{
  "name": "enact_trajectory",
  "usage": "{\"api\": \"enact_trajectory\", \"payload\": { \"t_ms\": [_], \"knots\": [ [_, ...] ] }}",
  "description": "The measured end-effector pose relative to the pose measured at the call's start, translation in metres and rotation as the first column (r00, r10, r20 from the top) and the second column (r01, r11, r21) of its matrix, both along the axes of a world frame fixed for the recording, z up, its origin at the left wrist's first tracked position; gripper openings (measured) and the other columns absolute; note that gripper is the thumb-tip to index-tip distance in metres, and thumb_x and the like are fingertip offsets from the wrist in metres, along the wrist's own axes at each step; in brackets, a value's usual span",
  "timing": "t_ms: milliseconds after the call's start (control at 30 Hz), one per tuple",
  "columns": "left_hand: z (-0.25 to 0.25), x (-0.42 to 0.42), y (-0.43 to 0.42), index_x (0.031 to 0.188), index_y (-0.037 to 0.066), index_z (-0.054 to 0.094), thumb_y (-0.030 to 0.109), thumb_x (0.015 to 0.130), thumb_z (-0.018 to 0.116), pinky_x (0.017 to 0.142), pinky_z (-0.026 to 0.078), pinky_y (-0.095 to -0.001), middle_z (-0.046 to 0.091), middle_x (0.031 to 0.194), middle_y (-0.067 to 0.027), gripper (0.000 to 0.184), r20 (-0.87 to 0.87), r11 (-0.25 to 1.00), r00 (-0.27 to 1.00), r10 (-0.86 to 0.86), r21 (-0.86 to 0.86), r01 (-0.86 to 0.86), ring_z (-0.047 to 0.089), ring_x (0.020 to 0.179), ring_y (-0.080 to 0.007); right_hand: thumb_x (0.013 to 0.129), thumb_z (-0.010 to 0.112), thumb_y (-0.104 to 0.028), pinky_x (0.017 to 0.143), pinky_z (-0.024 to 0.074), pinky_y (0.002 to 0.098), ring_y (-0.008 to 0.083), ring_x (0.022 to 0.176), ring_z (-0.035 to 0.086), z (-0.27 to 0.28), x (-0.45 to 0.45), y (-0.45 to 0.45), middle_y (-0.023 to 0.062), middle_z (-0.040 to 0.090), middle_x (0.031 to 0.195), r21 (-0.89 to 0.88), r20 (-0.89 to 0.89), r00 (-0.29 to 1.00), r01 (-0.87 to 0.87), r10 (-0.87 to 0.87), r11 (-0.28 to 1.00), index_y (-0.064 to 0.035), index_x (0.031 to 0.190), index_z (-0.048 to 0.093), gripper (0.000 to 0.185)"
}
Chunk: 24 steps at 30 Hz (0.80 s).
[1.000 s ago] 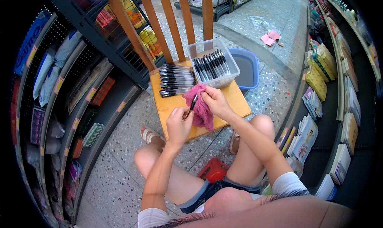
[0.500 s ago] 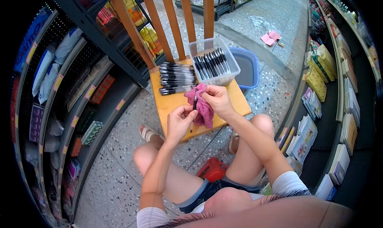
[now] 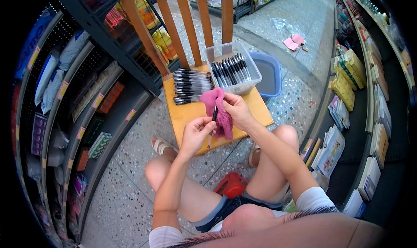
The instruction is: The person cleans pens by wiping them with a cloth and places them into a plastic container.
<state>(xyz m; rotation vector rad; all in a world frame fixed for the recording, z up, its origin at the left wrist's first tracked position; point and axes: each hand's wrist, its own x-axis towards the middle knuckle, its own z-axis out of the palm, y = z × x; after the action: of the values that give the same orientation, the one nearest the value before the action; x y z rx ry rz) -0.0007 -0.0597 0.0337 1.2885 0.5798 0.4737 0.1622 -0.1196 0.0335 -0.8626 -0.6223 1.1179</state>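
Note:
Between the fingertips of my left hand [image 3: 197,134] is a black pen [image 3: 214,113], tilted, with its clear lower end pointing down toward me. My right hand [image 3: 236,110] pinches a pink cloth [image 3: 223,120], which hangs beside and behind the pen's upper end. Both hands are held over the front of a wooden chair seat [image 3: 182,117]. Beyond them, a stack of black-and-clear pens [image 3: 191,86] lies on the seat. To its right, a clear plastic box [image 3: 247,85] holds several more pens [image 3: 230,70] standing slanted.
A blue basin [image 3: 278,81] stands behind the chair to the right. Stocked shelves curve along the left [image 3: 97,102] and right [image 3: 369,126]. A red plastic object [image 3: 232,185] is on the floor between my legs. Pink paper [image 3: 294,42] lies on the floor farther back.
The pen has shifted slightly and leans more to the right. The cloth's upper part has bunched up and fallen into a different fold near my right fingers.

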Motion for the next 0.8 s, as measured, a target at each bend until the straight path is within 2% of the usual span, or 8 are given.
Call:
{"api": "enact_trajectory", "payload": {
  "t_ms": [33,133,333,433,533,633,733,800],
  "knots": [
    [0.000,-0.001,0.000,0.098,-0.003,0.060,0.012,0.087,0.061,0.065,0.048,-0.0230,0.063,0.080,-0.0033,0.019,0.003,0.999,1.000,-0.016,-0.034,0.016,0.059,0.071,-0.0093,0.092,0.050,-0.012,0.072,0.0531,0.0268,0.0126,0.080,0.063,-0.002,0.002,0.000,0.0077,0.064,0.093,0.006,0.018,0.999,-0.036,0.036,0.999,0.0014,0.103,0.059,0.019],
    [-0.002,-0.002,-0.001,0.101,-0.004,0.060,0.010,0.087,0.060,0.065,0.047,-0.0221,0.063,0.082,-0.0033,0.019,0.015,0.998,0.998,-0.067,-0.009,0.067,0.059,0.070,-0.0086,0.091,0.051,-0.010,0.068,0.0515,0.0243,0.0099,0.077,0.061,0.000,0.006,-0.001,0.0063,0.064,0.089,0.005,-0.082,0.996,-0.023,0.023,1.000,0.0034,0.102,0.059,0.019],
    [-0.001,-0.003,-0.005,0.100,-0.003,0.060,0.013,0.089,0.058,0.065,0.047,-0.0241,0.063,0.082,-0.0042,0.019,0.010,0.998,0.998,-0.055,-0.016,0.055,0.059,0.071,-0.0098,0.092,0.049,-0.011,0.067,0.0525,0.0252,0.0129,0.075,0.063,0.001,0.008,0.001,0.0087,0.065,0.090,-0.007,-0.187,0.981,-0.051,0.048,0.999,0.0024,0.101,0.059,0.019],
    [0.000,-0.003,-0.002,0.100,-0.003,0.059,0.015,0.090,0.056,0.066,0.047,-0.0243,0.063,0.082,-0.0043,0.021,0.008,0.999,0.999,-0.040,-0.008,0.040,0.059,0.071,-0.0105,0.092,0.048,-0.011,0.064,0.0532,0.0265,0.0148,0.073,0.064,0.005,-0.001,0.001,0.0101,0.065,0.089,0.026,-0.294,0.955,-0.026,0.033,0.999,0.0029,0.103,0.057,0.019],
    [-0.002,-0.004,0.002,0.101,-0.004,0.059,0.017,0.091,0.054,0.068,0.048,-0.0243,0.063,0.082,-0.0044,0.023,0.031,0.998,0.999,-0.034,-0.056,0.036,0.059,0.073,-0.0109,0.093,0.046,-0.010,0.061,0.0532,0.0274,0.0153,0.071,0.063,0.011,-0.009,-0.002,0.0108,0.065,0.089,0.053,-0.153,0.980,-0.120,0.127,0.991,0.0031,0.104,0.056,0.020],
    [0.000,-0.004,0.000,0.102,-0.005,0.058,0.017,0.091,0.054,0.069,0.048,-0.0244,0.063,0.083,-0.0055,0.024,-0.006,0.998,1.000,-0.030,-0.059,0.029,0.060,0.074,-0.0112,0.093,0.047,-0.013,0.065,0.0536,0.0288,0.0133,0.076,0.063,-0.002,-0.007,0.001,0.0091,0.065,0.092,0.025,-0.017,0.988,-0.155,0.156,0.988,0.0015,0.106,0.056,0.021],
    [0.001,0.000,-0.002,0.103,-0.005,0.058,0.014,0.090,0.057,0.070,0.048,-0.0239,0.064,0.085,-0.0061,0.023,-0.093,0.999,0.996,-0.016,-0.033,0.013,0.060,0.075,-0.0109,0.094,0.044,-0.009,0.061,0.0506,0.0247,0.0122,0.066,0.060,0.006,-0.011,0.002,0.0094,0.064,0.085,-0.007,-0.003,0.999,0.035,-0.035,0.999,0.0030,0.101,0.058,0.020],
    [-0.005,-0.001,-0.002,0.104,-0.005,0.058,0.012,0.088,0.059,0.069,0.048,-0.0234,0.064,0.085,-0.0056,0.023,-0.112,0.997,0.993,-0.045,0.050,0.051,0.060,0.074,-0.0103,0.094,0.045,-0.011,0.061,0.0496,0.0240,0.0107,0.066,0.059,0.006,-0.003,0.007,0.0082,0.064,0.083,-0.006,0.097,0.986,0.133,-0.132,0.991,0.0032,0.098,0.059,0.021]
  ]
}}
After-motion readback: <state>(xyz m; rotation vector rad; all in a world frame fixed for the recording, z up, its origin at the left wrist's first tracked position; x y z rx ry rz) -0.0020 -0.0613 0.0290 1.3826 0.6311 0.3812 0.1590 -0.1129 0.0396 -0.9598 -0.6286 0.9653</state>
